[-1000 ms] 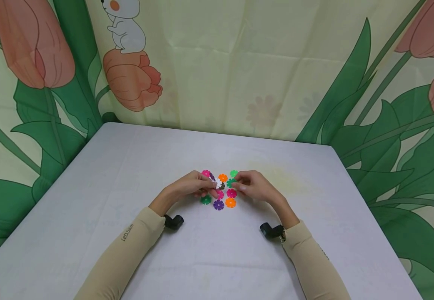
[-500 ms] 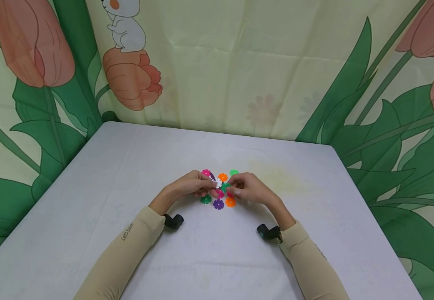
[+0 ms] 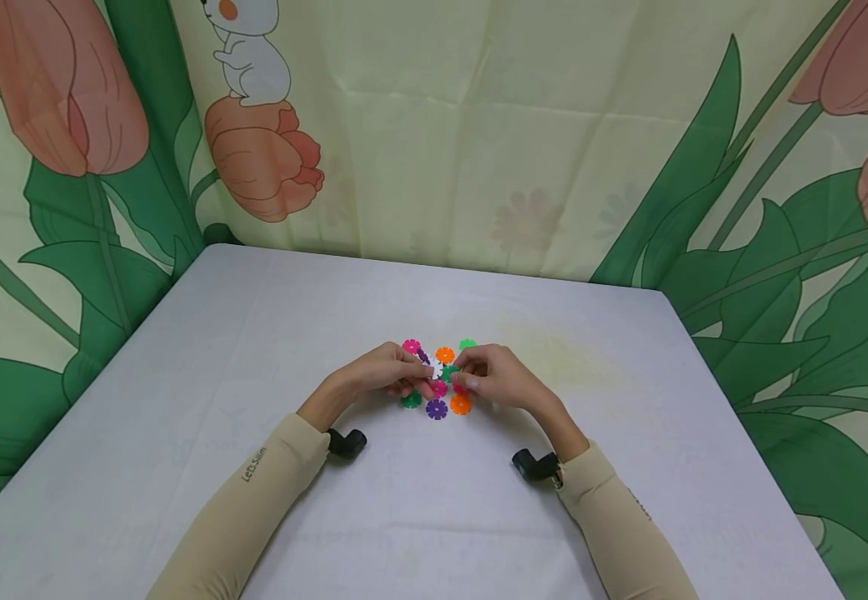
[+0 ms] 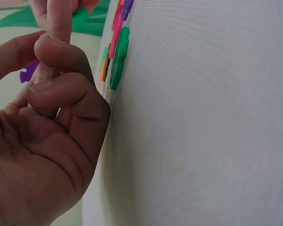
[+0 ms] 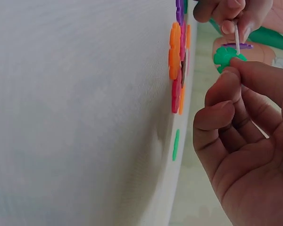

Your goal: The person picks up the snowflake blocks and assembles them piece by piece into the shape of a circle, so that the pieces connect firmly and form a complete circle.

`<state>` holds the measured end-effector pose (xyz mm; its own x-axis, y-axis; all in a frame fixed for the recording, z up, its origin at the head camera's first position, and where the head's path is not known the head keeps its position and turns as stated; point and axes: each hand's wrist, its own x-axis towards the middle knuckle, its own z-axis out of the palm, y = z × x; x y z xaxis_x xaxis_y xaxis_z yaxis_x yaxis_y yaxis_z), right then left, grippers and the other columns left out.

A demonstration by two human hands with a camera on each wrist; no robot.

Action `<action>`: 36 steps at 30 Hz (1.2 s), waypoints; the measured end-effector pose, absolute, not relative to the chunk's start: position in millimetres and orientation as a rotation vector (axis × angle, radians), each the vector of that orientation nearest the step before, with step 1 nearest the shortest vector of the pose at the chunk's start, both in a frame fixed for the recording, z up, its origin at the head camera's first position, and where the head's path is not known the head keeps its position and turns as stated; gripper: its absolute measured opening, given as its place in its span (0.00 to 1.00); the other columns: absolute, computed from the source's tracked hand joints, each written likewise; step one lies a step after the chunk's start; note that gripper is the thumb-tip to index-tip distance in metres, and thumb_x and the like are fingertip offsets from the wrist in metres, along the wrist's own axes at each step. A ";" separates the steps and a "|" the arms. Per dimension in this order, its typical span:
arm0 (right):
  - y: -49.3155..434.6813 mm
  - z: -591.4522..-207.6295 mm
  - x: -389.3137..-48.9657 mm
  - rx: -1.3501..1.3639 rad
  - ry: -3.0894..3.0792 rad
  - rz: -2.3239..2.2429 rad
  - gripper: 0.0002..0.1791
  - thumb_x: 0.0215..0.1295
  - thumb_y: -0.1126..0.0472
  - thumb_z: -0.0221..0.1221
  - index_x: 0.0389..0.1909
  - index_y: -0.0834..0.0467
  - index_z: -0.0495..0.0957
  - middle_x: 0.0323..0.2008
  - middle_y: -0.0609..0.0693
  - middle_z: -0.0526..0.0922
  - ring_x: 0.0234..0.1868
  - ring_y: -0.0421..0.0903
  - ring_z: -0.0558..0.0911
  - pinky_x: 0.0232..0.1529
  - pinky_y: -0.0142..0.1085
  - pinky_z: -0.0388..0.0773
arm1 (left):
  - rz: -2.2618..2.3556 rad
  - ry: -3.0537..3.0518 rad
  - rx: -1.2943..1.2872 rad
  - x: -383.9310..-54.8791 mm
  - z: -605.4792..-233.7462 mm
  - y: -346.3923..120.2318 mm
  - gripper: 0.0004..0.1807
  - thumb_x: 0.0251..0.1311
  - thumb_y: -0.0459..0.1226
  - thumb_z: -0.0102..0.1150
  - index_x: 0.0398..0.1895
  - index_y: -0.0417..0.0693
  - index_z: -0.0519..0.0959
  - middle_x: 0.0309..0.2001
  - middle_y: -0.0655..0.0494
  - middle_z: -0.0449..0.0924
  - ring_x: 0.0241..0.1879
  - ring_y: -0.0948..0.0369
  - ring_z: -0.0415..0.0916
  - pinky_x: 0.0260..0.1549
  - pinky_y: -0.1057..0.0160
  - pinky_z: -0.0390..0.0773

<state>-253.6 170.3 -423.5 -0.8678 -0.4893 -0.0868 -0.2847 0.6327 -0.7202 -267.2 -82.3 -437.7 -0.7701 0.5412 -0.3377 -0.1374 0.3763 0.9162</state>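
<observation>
My left hand [image 3: 385, 368] pinches a white notched flower-shaped disc [image 3: 436, 367] above the table. A purple disc [image 5: 245, 46] is joined crosswise to it, seen edge-on in the right wrist view. Between thumb and index finger my right hand [image 3: 500, 375] pinches a green flower disc [image 5: 225, 57]. Its edge meets the white disc [image 5: 237, 37]; how deep the slots sit in each other I cannot tell. In the left wrist view the fingers of my left hand [image 4: 61, 108] are curled and hide the white disc.
On the white table [image 3: 419, 500] around both hands lie several loose discs, among them a purple one [image 3: 437, 409], an orange one [image 3: 461, 404], a dark green one [image 3: 411, 400], a pink one [image 3: 411, 346] and a light green one [image 3: 467, 344]. A printed curtain [image 3: 419, 167] hangs behind.
My right hand has moved left with the green disc, bringing it against the white disc. The left hand has stayed almost still. Discs on the table lie as before.
</observation>
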 end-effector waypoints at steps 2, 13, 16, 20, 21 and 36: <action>170.0 -423.3 -253.2 -0.619 2.597 -1.079 0.07 0.71 0.60 0.67 0.45 0.57 0.86 0.35 0.50 0.86 0.34 0.46 0.80 0.38 0.35 0.80 | 1.434 2.025 0.345 -266.7 -437.2 -82.3 0.19 0.75 0.47 0.60 0.39 0.43 0.92 0.32 0.56 0.92 0.24 0.63 0.70 0.26 0.68 0.64; 170.3 -423.3 -253.0 -0.676 2.683 -1.156 0.09 0.70 0.57 0.67 0.47 0.54 0.89 0.38 0.49 0.88 0.39 0.46 0.81 0.44 0.36 0.80 | 1.465 2.014 0.321 -267.1 -437.0 -83.0 0.20 0.74 0.49 0.61 0.37 0.43 0.91 0.31 0.57 0.91 0.25 0.63 0.72 0.27 0.67 0.64; 171.2 -423.4 -253.2 -0.698 2.685 -1.194 0.09 0.70 0.58 0.68 0.47 0.54 0.90 0.40 0.50 0.90 0.41 0.47 0.84 0.46 0.38 0.83 | 1.484 2.002 0.336 -267.5 -438.1 -83.9 0.20 0.74 0.49 0.60 0.38 0.42 0.91 0.31 0.56 0.91 0.25 0.63 0.71 0.27 0.67 0.63; 172.0 -423.1 -254.0 -0.705 2.687 -1.215 0.10 0.70 0.59 0.70 0.48 0.56 0.90 0.43 0.51 0.91 0.43 0.47 0.89 0.48 0.39 0.87 | 1.512 1.984 0.371 -268.9 -439.4 -84.8 0.20 0.75 0.46 0.58 0.40 0.39 0.90 0.31 0.56 0.91 0.25 0.62 0.69 0.26 0.67 0.62; 172.0 -422.8 -254.1 -0.695 2.683 -1.216 0.10 0.70 0.59 0.70 0.48 0.56 0.90 0.43 0.52 0.91 0.42 0.47 0.90 0.48 0.39 0.87 | 1.517 1.981 0.379 -269.2 -439.6 -85.0 0.20 0.76 0.46 0.58 0.41 0.39 0.90 0.31 0.56 0.91 0.24 0.62 0.69 0.26 0.67 0.62; 170.3 -421.0 -250.9 -0.702 2.733 -1.159 0.08 0.69 0.60 0.71 0.45 0.56 0.91 0.40 0.50 0.92 0.40 0.45 0.89 0.48 0.40 0.88 | 1.534 1.964 0.388 -269.5 -440.8 -85.1 0.19 0.75 0.44 0.58 0.35 0.39 0.91 0.30 0.54 0.90 0.23 0.63 0.68 0.24 0.67 0.59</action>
